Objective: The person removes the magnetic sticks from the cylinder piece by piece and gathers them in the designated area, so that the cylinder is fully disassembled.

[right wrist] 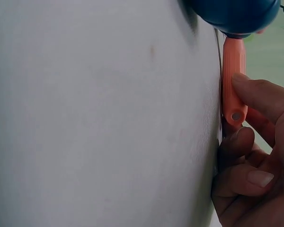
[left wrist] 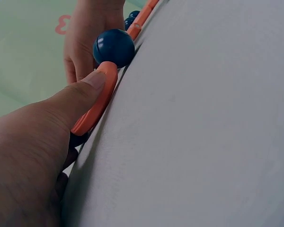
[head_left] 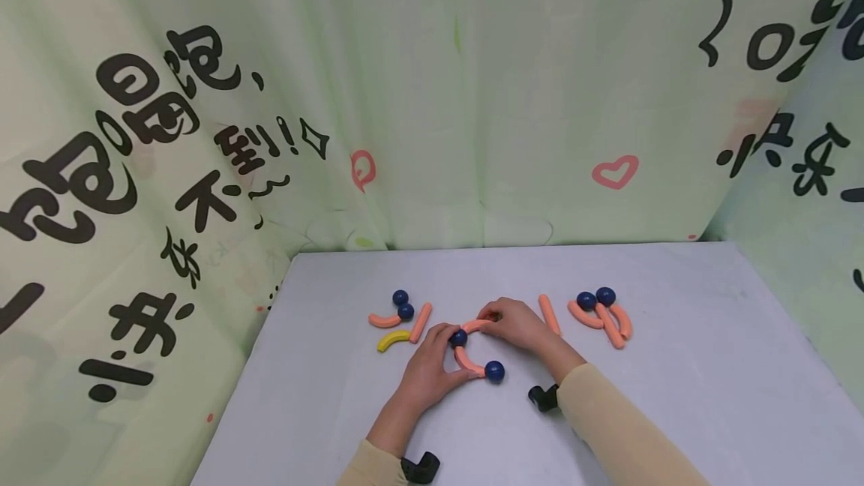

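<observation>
A partly joined chain of magnetic pieces lies between the hands in the head view. The left hand (head_left: 430, 366) holds its lower curved orange rod (head_left: 467, 361), the thumb along it in the left wrist view. One blue ball (head_left: 495, 372) sits at that rod's right end; another blue ball (head_left: 459, 337) is at its upper end, by the left fingertips. The right hand (head_left: 518, 327) pinches a second orange rod (head_left: 475, 326) between thumb and fingers, its other end against the upper ball. In the right wrist view this rod (right wrist: 234, 85) shows a small metal dot at its free end.
Left on the white table (head_left: 324, 396) lie two blue balls (head_left: 403, 304), a curved orange rod (head_left: 385, 320), a straight orange rod (head_left: 421, 322) and a yellow curved rod (head_left: 393, 340). To the right are a straight orange rod (head_left: 549, 313), blue balls (head_left: 596, 298) and orange rods (head_left: 610, 327).
</observation>
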Demonstrator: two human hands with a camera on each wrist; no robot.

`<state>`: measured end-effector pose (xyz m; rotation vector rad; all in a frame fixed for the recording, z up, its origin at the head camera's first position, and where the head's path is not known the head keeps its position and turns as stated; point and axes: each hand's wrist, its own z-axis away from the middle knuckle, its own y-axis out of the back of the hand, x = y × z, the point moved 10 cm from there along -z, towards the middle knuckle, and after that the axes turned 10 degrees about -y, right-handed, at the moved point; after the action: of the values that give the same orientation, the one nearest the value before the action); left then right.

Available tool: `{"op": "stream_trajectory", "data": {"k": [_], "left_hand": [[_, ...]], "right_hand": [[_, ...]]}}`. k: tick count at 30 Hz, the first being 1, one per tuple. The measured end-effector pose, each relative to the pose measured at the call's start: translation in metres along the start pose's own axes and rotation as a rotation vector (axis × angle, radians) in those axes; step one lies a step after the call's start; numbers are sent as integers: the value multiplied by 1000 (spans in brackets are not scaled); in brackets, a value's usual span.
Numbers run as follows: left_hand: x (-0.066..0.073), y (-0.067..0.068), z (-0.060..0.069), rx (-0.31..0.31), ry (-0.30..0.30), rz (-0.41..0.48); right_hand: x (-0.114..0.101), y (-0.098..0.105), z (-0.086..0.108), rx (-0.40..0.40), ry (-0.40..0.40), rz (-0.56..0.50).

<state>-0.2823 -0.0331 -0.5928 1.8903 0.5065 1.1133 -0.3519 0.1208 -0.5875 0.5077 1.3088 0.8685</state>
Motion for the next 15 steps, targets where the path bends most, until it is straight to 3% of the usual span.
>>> {"op": "stream_trajectory", "data": {"k": [15], "left_hand": [[0,-1,-1,-1,-3,-22]], "right_hand": [[-1,1,0,33,-16,18]]}}
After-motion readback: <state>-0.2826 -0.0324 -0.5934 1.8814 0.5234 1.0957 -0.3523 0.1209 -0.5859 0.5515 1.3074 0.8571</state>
